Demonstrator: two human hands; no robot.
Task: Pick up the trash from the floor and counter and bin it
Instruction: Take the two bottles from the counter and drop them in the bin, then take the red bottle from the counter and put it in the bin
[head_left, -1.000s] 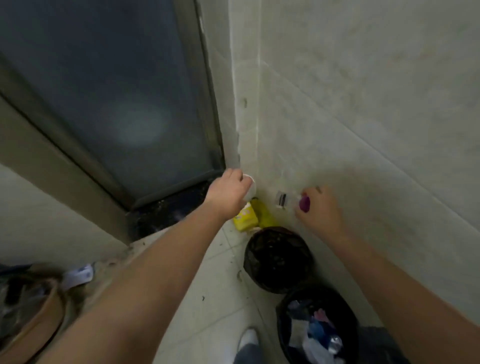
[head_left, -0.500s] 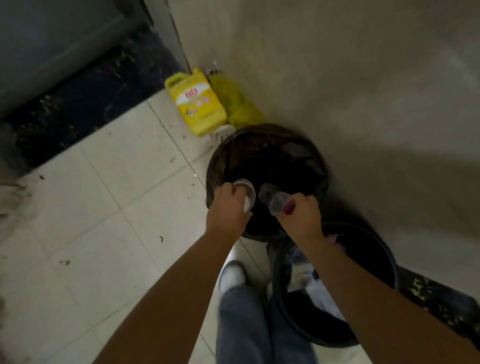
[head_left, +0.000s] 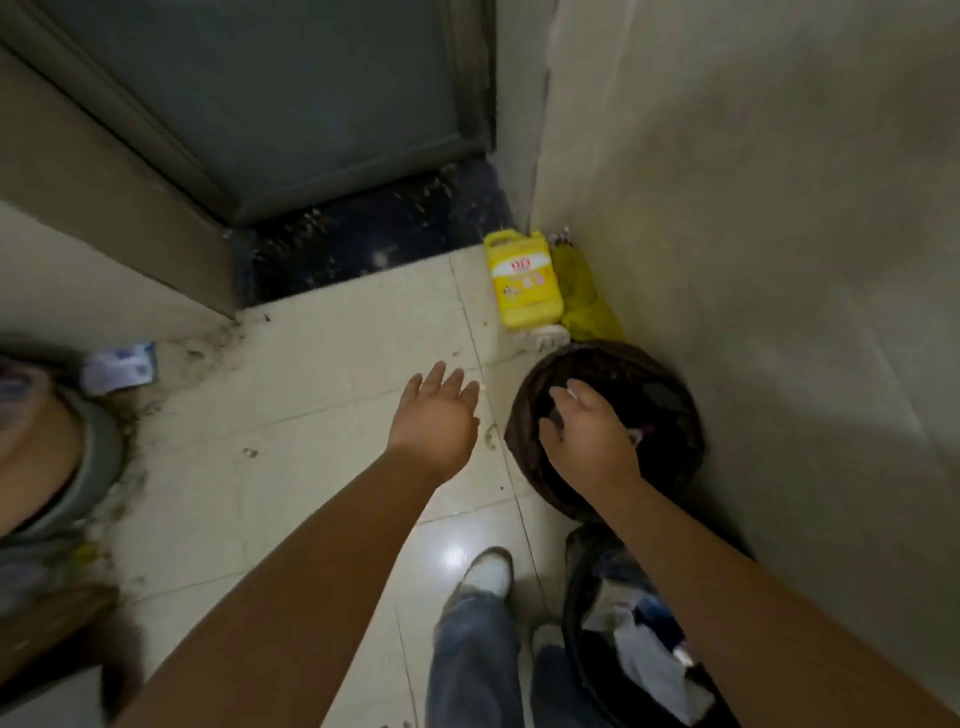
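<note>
left hand (head_left: 434, 421) spread, right hand (head_left: 589, 434) loose over bin (head_left: 675, 410)

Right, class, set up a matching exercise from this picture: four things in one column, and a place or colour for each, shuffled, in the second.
Column 1:
1. left hand
2. right hand
3. detergent jug
4. white shoe

Column 2:
A. yellow, standing on the floor near the wall corner
B. over the dark-lined bin by the wall
C. open, fingers spread, above the floor tiles
D. at the end of a blue jeans leg

Pairs: 1-C, 2-B, 3-A, 4-D
</note>
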